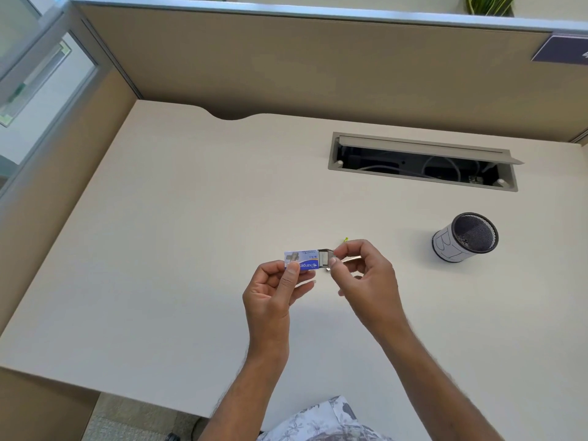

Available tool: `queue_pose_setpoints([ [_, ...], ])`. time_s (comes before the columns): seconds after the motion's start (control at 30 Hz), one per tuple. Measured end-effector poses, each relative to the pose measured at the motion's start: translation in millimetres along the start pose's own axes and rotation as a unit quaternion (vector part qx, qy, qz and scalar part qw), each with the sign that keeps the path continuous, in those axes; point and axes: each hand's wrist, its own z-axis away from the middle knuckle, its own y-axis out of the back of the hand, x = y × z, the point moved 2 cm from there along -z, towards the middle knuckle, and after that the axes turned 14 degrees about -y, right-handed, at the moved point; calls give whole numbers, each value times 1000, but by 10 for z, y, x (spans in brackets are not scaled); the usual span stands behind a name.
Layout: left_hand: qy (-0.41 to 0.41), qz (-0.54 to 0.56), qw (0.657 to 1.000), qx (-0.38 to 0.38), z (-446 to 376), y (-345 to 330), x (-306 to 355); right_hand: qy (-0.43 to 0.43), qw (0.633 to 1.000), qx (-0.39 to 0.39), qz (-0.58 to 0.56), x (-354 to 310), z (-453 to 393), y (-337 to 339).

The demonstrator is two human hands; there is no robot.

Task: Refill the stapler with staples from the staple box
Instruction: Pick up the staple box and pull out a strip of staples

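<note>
Spanning beige partitions (286,68) — cream desk (178,249)

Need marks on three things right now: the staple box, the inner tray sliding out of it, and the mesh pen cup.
staple box (302,261): head view, on its blue printed sleeve.
inner tray (324,258): head view, on the pale staples in the pulled-out end.
mesh pen cup (447,246): head view, on its white outer wall.

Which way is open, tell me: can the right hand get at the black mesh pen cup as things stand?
Probably not at once: the right hand is pinching the staple box's grey inner tray. Once it lets go, bare desk lies between it and the black mesh pen cup.
</note>
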Motion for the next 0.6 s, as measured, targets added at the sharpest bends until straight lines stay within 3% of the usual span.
queue_pose_setpoints([
  [0.1, 2, -2, 1000, 1, 2, -7, -12, -65, 987, -28, -143, 29, -16, 20],
  [0.2, 2, -3, 1000, 3, -4, -15, -18, -119, 939, -73, -313, 54, -53, 37],
  [0.33, 4, 0, 1000, 3, -2, -20, -15, -171, 885, -107, -420, 89, -94, 79],
  [0.4, 4, 1, 1000, 3, 0, -23, -6, -178, 883, -129, -414, 90, -104, 80],
  [0.6, 1, 2, 1000, 4, -4, -31, 19, -78, 969, -140, -186, 173, -86, 46],
])
